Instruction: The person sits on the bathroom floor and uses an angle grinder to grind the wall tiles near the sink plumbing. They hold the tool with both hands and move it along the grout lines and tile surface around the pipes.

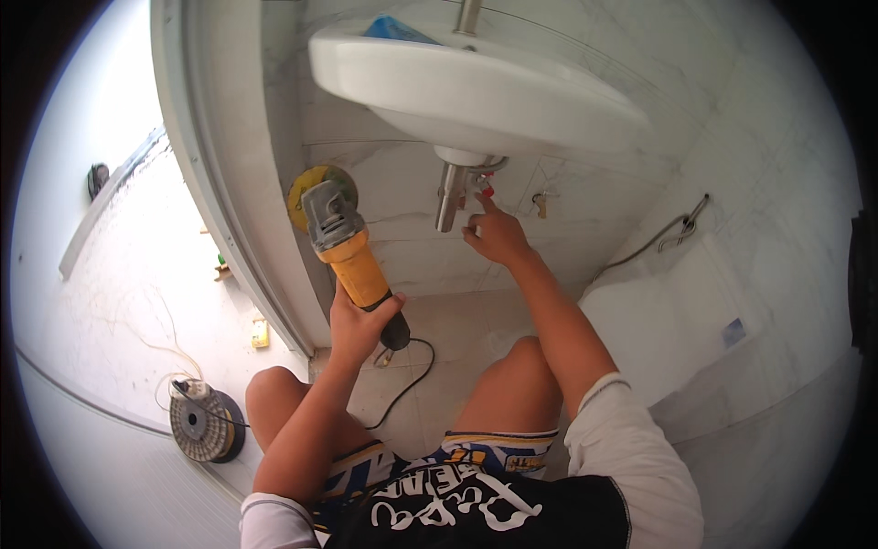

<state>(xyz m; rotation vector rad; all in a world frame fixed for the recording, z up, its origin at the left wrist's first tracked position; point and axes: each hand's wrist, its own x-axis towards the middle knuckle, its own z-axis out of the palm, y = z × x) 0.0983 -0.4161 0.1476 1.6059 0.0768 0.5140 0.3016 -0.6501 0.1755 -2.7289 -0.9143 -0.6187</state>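
Observation:
My left hand (355, 322) is closed around the rear handle of a yellow and grey angle grinder (358, 273), held upright with its head away from me. The grinder's yellow disc (300, 199) is beside the door frame, left of the basin. Under the white washbasin (439, 87), my right hand (501, 236) reaches up with the index finger stretched out and the thumb apart. Its fingertip is at a small valve with a red handle (487, 191); whether they touch I cannot tell. Just left of that hand hangs a metal drain pipe (447, 203).
A black cord (423, 375) runs over the floor between my legs toward a cable reel (195, 425) at the left. The door frame (212, 201) rises beside the grinder. A brass-coloured wall fitting (540, 203) and a hose (654, 240) are on the right.

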